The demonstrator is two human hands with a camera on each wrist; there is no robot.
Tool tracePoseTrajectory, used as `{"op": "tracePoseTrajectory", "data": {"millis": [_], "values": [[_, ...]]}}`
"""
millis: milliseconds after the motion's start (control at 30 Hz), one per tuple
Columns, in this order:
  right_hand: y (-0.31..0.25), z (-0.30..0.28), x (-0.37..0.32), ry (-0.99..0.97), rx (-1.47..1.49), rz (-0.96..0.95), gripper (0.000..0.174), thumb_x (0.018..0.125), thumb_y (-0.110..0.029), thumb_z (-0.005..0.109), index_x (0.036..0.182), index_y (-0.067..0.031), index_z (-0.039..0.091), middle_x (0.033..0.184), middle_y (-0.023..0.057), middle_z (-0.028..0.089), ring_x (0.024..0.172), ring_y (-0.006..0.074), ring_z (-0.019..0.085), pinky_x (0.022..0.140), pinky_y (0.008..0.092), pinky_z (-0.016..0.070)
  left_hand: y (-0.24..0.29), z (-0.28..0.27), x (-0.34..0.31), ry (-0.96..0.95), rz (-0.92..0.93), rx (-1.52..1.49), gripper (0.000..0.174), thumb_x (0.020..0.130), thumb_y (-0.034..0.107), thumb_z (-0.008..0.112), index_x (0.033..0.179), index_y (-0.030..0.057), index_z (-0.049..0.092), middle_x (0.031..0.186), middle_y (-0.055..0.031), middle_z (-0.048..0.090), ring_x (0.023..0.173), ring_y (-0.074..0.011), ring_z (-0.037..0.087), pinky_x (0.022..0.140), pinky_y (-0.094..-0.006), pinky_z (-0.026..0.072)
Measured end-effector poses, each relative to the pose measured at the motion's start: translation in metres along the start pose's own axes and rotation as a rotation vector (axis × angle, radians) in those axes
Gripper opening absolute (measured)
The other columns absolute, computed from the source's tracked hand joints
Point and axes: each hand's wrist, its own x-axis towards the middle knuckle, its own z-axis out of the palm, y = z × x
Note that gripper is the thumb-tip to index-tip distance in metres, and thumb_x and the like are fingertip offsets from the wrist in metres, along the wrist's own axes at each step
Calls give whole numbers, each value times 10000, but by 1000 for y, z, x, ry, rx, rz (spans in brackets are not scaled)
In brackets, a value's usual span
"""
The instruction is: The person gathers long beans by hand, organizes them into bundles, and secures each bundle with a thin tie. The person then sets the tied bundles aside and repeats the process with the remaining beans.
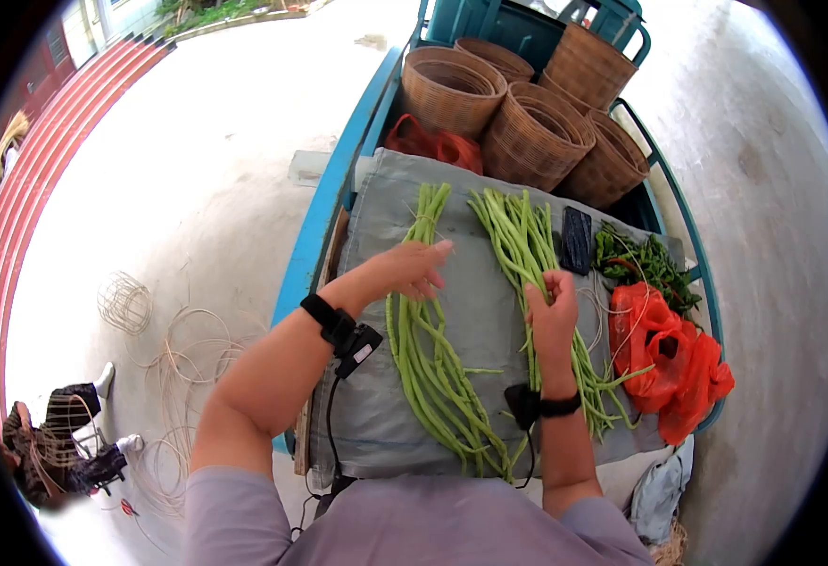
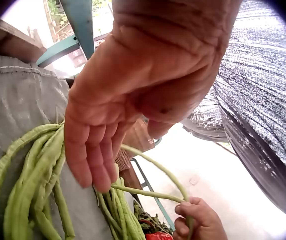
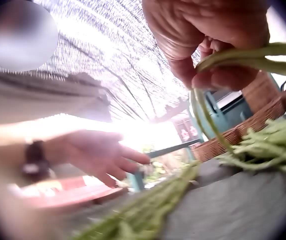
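Observation:
Two bundles of long green beans lie on a grey cloth. Over the left bundle [image 1: 433, 368], my left hand [image 1: 412, 270] is held with fingers extended and nothing in them; its palm [image 2: 133, 85] shows large in the left wrist view. A thin tie [image 1: 423, 219] circles that bundle near its far end. At the right bundle [image 1: 513, 231], my right hand [image 1: 554, 316] pinches a couple of long beans [image 3: 243, 59] between thumb and fingers. Those beans are lifted in a loop above the rest, as the right wrist view shows.
The grey cloth [image 1: 475, 325] covers a blue cart bed [image 1: 334, 193]. Woven baskets [image 1: 537, 132] stand at the far end. To the right are a dark phone-like object [image 1: 576, 241], green peppers [image 1: 654, 269] and red plastic bags [image 1: 664, 349]. Loose cane strips [image 1: 183, 363] lie on the ground.

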Motion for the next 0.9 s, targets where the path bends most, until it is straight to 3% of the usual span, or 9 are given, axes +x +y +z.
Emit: {"op": "tracePoseTrajectory", "data": {"millis": [67, 200, 300, 400, 500, 600, 667, 800, 900], "values": [[-18, 6, -18, 24, 65, -56, 194, 867, -87, 642, 991, -54, 497, 791, -17, 516, 613, 37, 475, 499, 192, 384, 9, 6, -6, -98, -84, -154, 825, 907, 655, 397, 1292, -75, 409, 1018, -186, 616, 900, -255, 643, 772, -355, 537], [-40, 24, -56, -61, 40, -60, 198, 850, -68, 658, 989, -35, 521, 840, -3, 545, 693, 59, 498, 607, 222, 421, 15, 13, -6, -156, -205, -475, 877, 899, 692, 351, 1332, -70, 351, 1053, -218, 603, 991, -333, 634, 823, -427, 534], [-44, 35, -74, -215, 63, -13, 203, 851, -63, 660, 996, -32, 522, 836, -4, 544, 695, 57, 497, 619, 214, 417, 12, 9, -1, -41, 46, -747, 702, 955, 577, 376, 1274, -48, 405, 1001, -178, 612, 987, -348, 634, 823, -451, 539], [-40, 41, -80, -285, 76, 53, 193, 875, -87, 643, 1004, -39, 507, 809, -9, 524, 661, 53, 490, 589, 208, 409, 1, -10, 11, 64, 269, -796, 441, 1003, 400, 403, 1172, -2, 470, 937, -131, 610, 978, -357, 636, 814, -460, 548], [-41, 37, -80, -231, 236, 182, 181, 896, -117, 628, 992, -49, 491, 786, -11, 509, 624, 49, 470, 560, 202, 406, 0, -11, 12, 25, 313, -949, 259, 1010, 264, 420, 1078, 29, 508, 875, -89, 595, 979, -340, 636, 821, -434, 553], [-38, 40, -76, -81, 290, 79, 173, 909, -137, 617, 976, -56, 480, 776, -12, 499, 607, 51, 464, 550, 194, 416, 6, -10, 7, -30, 347, -997, 244, 1006, 239, 411, 1066, 30, 522, 1054, -150, 613, 1039, -344, 617, 872, -436, 534], [-38, 43, -70, -71, 287, 115, 169, 904, -127, 620, 972, -52, 484, 788, -6, 510, 605, 55, 473, 548, 198, 423, 13, -8, 0, -48, 379, -995, 264, 1005, 234, 394, 1092, 23, 526, 1233, -197, 574, 1115, -346, 584, 921, -460, 508], [-19, 47, -65, -202, 89, 121, 173, 924, -175, 610, 933, -65, 478, 733, -11, 527, 560, 63, 497, 496, 209, 416, 13, -10, 3, -168, 424, -1070, 337, 1008, 251, 375, 1205, 1, 486, 1262, -194, 550, 1167, -341, 547, 964, -464, 477], [-12, 53, -69, -234, 155, 162, 159, 880, -99, 636, 947, -38, 505, 825, 6, 537, 629, 63, 507, 558, 216, 447, 14, -8, 2, -176, 391, -1077, 378, 1013, 256, 360, 1267, -9, 450, 1272, -193, 540, 1173, -341, 538, 981, -465, 462]]}}
